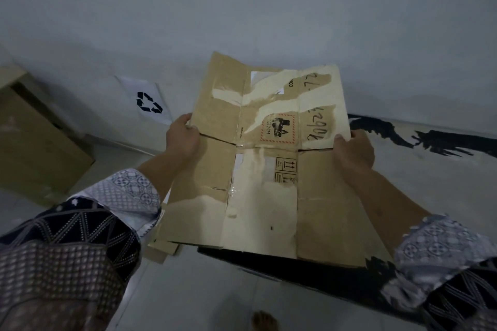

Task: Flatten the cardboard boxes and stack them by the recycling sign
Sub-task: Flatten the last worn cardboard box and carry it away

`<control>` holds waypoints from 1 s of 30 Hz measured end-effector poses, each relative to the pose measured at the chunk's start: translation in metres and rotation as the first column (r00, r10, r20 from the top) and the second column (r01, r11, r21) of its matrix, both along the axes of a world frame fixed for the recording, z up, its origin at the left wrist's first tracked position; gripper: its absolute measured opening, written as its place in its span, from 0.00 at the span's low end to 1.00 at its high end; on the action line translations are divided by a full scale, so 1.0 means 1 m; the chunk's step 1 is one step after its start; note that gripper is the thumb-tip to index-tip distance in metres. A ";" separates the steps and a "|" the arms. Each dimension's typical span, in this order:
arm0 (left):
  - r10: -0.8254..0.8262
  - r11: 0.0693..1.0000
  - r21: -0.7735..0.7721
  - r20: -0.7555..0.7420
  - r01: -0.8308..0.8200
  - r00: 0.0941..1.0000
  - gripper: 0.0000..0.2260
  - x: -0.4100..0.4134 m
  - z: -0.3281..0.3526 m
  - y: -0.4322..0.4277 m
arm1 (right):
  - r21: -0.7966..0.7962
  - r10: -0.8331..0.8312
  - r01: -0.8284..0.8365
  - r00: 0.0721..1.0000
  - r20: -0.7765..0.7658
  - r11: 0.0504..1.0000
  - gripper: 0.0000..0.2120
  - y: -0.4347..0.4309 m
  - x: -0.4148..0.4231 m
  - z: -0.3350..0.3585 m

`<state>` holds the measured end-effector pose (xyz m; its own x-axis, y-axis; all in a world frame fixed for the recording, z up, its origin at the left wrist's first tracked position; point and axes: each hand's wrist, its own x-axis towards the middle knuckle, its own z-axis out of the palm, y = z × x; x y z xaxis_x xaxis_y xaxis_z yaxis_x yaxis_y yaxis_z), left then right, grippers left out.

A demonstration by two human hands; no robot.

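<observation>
You've got one flattened cardboard box (269,164) between your fingers — two hands on it, left hand (183,137) and right hand (353,153). Beyond your left fingers: one recycling sign (148,101), one unflattened box (35,137) — two boxes altogether.
</observation>
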<state>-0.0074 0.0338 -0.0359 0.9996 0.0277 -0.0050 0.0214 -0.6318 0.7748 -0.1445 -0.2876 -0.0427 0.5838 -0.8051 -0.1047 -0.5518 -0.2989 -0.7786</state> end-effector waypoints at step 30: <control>-0.302 0.952 0.062 0.056 0.299 0.952 0.18 0.177 -0.069 0.442 | 0.053 -0.245 0.244 0.970 0.000 0.968 0.16 0.475 0.099 -0.060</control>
